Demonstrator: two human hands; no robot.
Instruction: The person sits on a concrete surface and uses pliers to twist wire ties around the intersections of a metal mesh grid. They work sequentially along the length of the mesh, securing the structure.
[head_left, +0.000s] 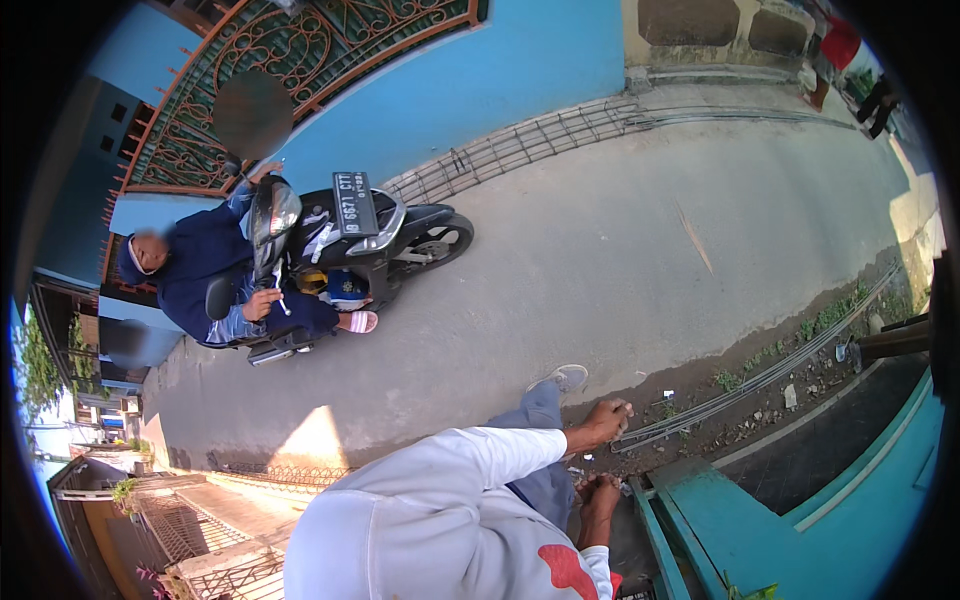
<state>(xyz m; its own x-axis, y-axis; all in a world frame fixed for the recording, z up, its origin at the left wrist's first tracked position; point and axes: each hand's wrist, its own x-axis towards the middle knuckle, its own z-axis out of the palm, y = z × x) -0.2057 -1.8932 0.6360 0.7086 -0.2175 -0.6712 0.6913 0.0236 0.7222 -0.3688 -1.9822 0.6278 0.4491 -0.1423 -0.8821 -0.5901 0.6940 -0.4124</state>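
My left hand (603, 422) reaches out from a pale grey sleeve, its fingers curled closed. Just below it my right hand (598, 496) is closed too, the two hands a short gap apart. What either one holds, if anything, is too small to make out. Beside my hands lie the near ends of a bundle of thin metal rods (740, 400), which runs off along the dirt edge of the road. My grey trouser leg (540, 408) and shoe (570, 377) show beyond my left forearm.
A person in dark blue (200, 255) sits on a black motorbike (385, 245) on the grey road. A wire-tied steel bar cage (520, 150) lies along the blue wall (480, 75). A teal structure (740, 520) stands near my right hand. Another person in red (838, 45) is far off.
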